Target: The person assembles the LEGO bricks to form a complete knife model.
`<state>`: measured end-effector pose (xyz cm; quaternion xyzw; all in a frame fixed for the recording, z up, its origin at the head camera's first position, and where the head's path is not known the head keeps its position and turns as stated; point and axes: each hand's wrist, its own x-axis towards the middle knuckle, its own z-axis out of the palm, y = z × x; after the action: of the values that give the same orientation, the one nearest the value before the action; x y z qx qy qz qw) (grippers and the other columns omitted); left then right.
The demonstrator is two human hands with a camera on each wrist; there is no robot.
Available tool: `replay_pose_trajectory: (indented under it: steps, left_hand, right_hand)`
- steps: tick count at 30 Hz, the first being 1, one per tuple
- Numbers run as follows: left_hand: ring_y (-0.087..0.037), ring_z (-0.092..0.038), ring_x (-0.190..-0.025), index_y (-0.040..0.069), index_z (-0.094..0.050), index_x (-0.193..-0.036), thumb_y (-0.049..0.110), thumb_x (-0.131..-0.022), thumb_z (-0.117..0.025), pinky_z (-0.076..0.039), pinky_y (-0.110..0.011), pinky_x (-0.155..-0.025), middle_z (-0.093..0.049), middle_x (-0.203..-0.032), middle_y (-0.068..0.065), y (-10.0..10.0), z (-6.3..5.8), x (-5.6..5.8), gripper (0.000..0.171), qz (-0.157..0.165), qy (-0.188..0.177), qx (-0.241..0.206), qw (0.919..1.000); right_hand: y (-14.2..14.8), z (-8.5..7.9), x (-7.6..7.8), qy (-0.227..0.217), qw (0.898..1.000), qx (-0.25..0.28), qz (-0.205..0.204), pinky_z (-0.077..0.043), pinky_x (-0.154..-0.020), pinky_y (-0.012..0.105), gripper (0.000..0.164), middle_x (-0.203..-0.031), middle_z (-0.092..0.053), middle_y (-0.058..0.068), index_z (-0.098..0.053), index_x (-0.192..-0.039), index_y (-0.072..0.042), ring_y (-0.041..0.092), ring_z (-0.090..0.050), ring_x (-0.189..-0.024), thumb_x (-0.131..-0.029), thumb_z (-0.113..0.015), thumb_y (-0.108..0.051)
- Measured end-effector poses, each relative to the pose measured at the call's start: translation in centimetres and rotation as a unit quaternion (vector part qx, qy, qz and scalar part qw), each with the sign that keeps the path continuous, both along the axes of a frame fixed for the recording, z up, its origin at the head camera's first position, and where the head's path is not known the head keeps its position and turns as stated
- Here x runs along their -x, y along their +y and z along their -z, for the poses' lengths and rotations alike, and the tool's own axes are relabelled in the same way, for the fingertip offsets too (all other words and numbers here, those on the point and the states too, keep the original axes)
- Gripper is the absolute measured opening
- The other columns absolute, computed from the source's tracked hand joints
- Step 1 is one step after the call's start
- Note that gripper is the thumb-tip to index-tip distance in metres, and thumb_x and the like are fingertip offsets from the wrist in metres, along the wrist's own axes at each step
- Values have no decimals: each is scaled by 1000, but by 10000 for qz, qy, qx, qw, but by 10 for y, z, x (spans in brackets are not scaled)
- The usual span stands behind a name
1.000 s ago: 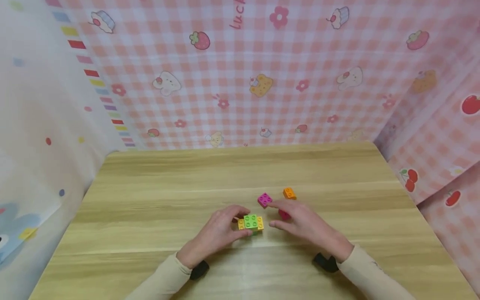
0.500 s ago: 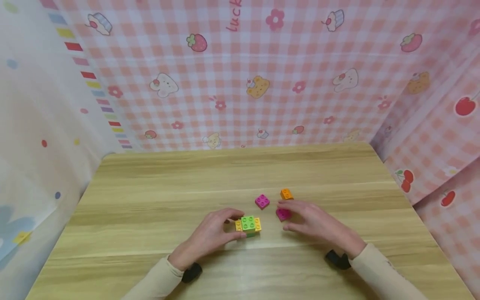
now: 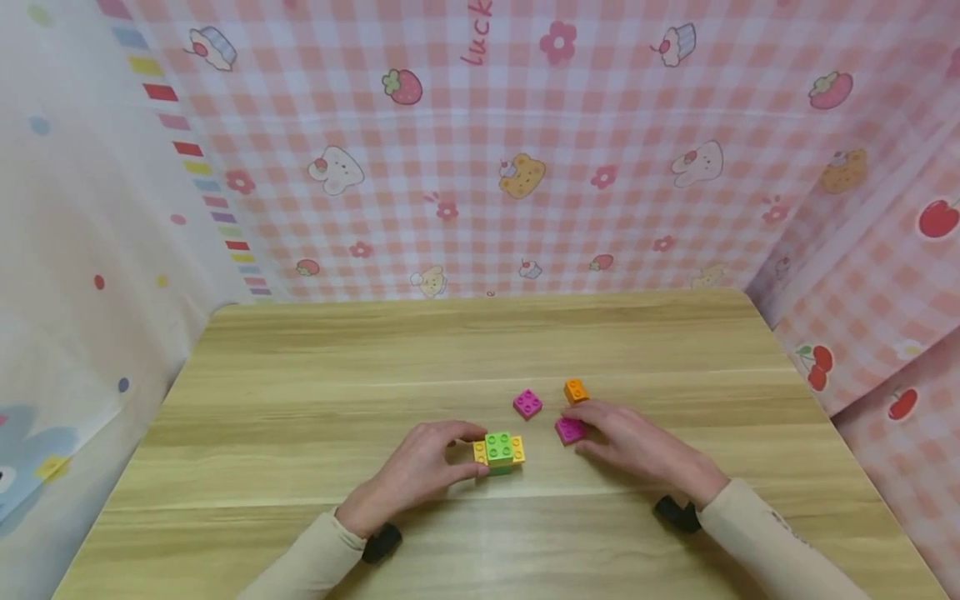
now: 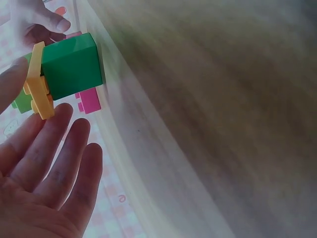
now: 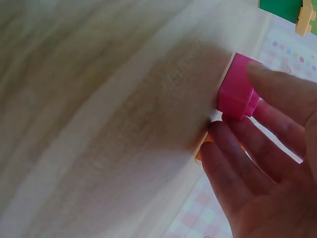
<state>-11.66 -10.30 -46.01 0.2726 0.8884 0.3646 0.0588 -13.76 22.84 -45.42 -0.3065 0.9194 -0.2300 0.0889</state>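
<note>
In the head view, a small stack of toy building bricks (image 3: 498, 448) sits on the table, a light green brick on top of a yellow one. Its darker green bottom brick (image 4: 72, 67) shows in the left wrist view. My left hand (image 3: 420, 458) holds the stack's left end between thumb and index finger, the other fingers spread behind. To the right, my right hand (image 3: 637, 442) has its thumb and fingers about a magenta brick (image 3: 570, 430); the thumb presses its side in the right wrist view. Another magenta brick (image 3: 528, 404) lies between and beyond the hands.
Just past the right fingers lies an orange brick (image 3: 576, 391). The wooden table (image 3: 337, 358) ends at a pink checked cloth (image 3: 450, 133) behind it, with more printed cloth at both sides.
My right hand has moved from beside the stack rightward to the nearer magenta brick, uncovering part of it. My left thumb has drawn back toward the stack's left end.
</note>
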Motion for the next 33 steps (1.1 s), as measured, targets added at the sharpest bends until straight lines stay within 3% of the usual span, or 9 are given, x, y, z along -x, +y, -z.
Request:
replay_pose_trajectory:
  steps: [8, 26, 33]
  left_hand:
    - [-21, -71, -103, 6, -74, -119, 25, -88, -84, -58, -42, -90, -75, -116, -8, 2, 0, -1, 38, 28, 55, 129, 9999]
    - [-21, -71, -102, 6, -74, -120, 25, -89, -83, -58, -42, -90, -75, -117, -9, 3, 1, -1, 37, -14, 167, 180, 9997]
    - [-21, -71, -103, 7, -74, -120, 25, -89, -83, -58, -43, -91, -75, -117, -8, 4, 1, -2, 36, -27, 145, 184, 9997]
  right_hand:
    - [-1, 1, 0, 350, 9993, -92, 43, -54, -101, 51, 33, -125, -70, 12, -68, -128, -4, 31, -66, -117, -97, -73, -14]
    - [-3, -5, -4, 976, 9944, 405, 31, -57, -97, 47, 33, -121, -72, 5, -70, -126, -7, 25, -69, -112, -94, -77, -16]
    - [-10, -12, -7, 998, 9930, 635, 43, -58, -96, 46, 32, -123, -72, 3, -71, -127, -9, 24, -68, -114, -96, -76, -17]
